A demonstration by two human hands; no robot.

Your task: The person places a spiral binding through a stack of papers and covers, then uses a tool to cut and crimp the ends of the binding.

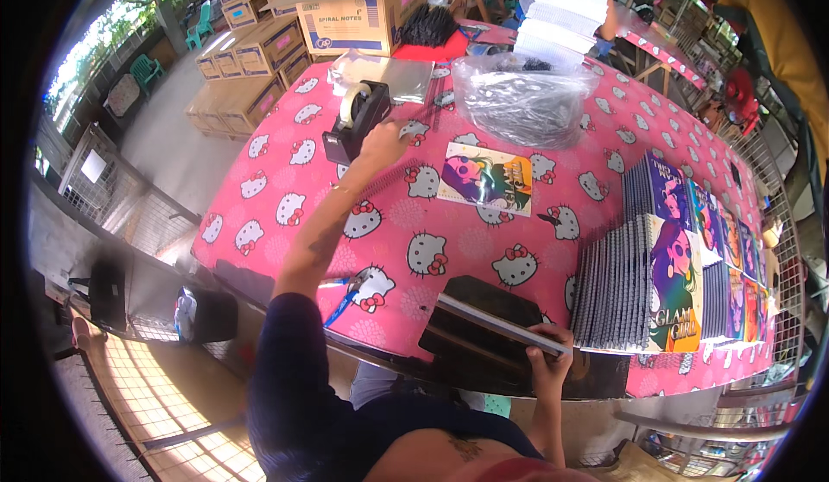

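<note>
Firstly, we list the right hand [550,363]: thumb and fingers grasp the right end of a pad [492,318], a straight, pale-edged block held slantwise over a black board [475,294] at the table's near edge.

Next, we enter the left hand [386,144]: arm stretched forward, fingers curled, just beside a black tape dispenser [348,143] fitted with a pale roll; we cannot tell whether the fingers grip anything. Near the wrist we note a thin dark coil [393,178].

On the pink tablecloth [471,242], patterned with white cat faces, we record:
- one illustrated cover [486,178], lying flat, right of the left hand;
- one blue item [341,308], kind unclear, below the left forearm;
- one bundle of clear plastic [522,102], farther off;
- several notebook stacks [615,288], spiral-bound, at the right, the nearest close to the right hand.

Beyond, we count in a tall stack of white paper [563,12] and brown cartons [350,20].
</note>
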